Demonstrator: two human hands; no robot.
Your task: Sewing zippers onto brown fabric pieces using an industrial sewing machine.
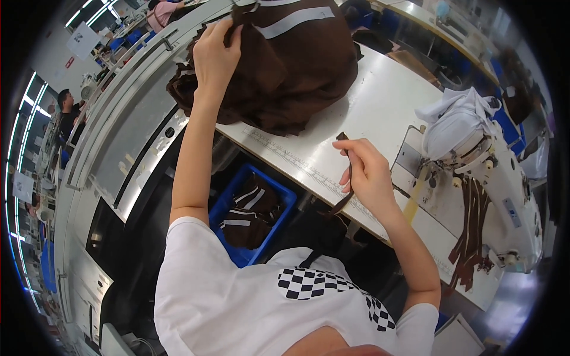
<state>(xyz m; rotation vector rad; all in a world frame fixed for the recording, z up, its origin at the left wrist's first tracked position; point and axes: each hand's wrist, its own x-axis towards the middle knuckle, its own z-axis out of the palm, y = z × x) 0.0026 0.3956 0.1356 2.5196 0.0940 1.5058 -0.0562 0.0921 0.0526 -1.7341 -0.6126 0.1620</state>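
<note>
A large pile of dark brown fabric pieces with white stripes lies on the table at the far side. My left hand reaches over the pile's left part, thumb and fingers bent together at the edge of a brown piece near the top. Closer to me, my right hand pinches a narrow dark brown fabric strip, whose lower end hangs past the table's front edge. The strip's upper end sticks out above the fingers.
A sewing machine with a white cloth over it stands to the right. Several brown strips hang beside it. Below the table, a blue crate holds brown pieces. A metal rail runs along the left.
</note>
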